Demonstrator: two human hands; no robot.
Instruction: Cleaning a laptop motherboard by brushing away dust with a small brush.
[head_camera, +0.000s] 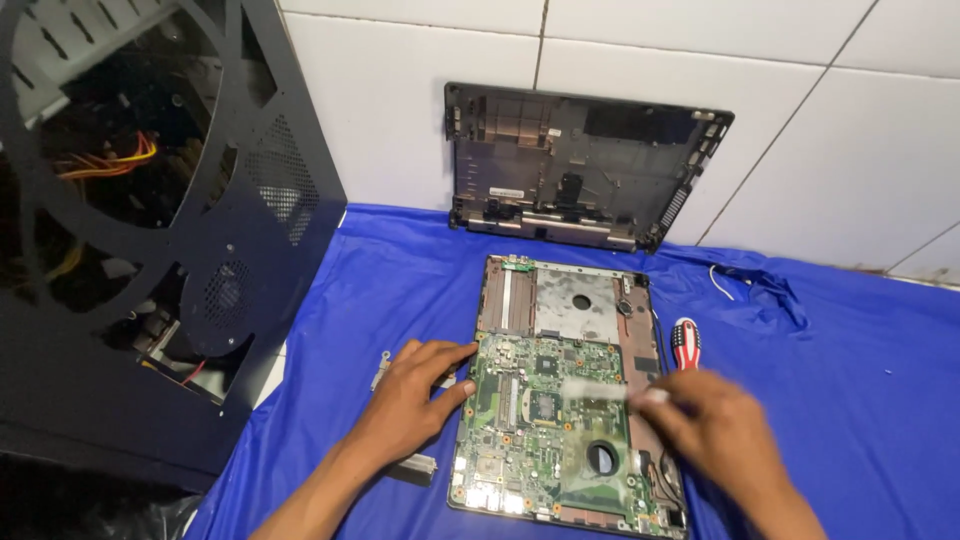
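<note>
Green circuit board (545, 430) is lying nearest, bare and face up in its opened laptop base (570, 395) on the blue cloth (850, 400) that is covering the tabletop. Left hand (415, 395) is pressing down at the board's left edge, fingers spread apart and flat, thumb and forefinger touching the rim, clamping nothing. Right hand (715, 430) is hovering over the board's right side, fingers pinched together on a pale, thin tool (600, 392) that is blurring across the middle of the board; what kind of tool it is, I cannot tell. Just beside the left wrist, a small dark metal part (415, 466) is sitting on the cloth, and a little grey bracket (381, 368) is lying just beyond the left fingers. Moving outward, a red-and-white screwdriver handle (685, 343) is resting on the cloth beside the base's right edge. Farther back, a white cable (720, 283) is trailing over the rumpled cloth. Over on the left, a black computer case (150, 230) is standing with its vented side panel toward us, orange and yellow wires (110, 162) showing inside. Farthest of all, a dark laptop bottom cover (580, 165) is leaning upright against the white tiled wall (800, 120).
</note>
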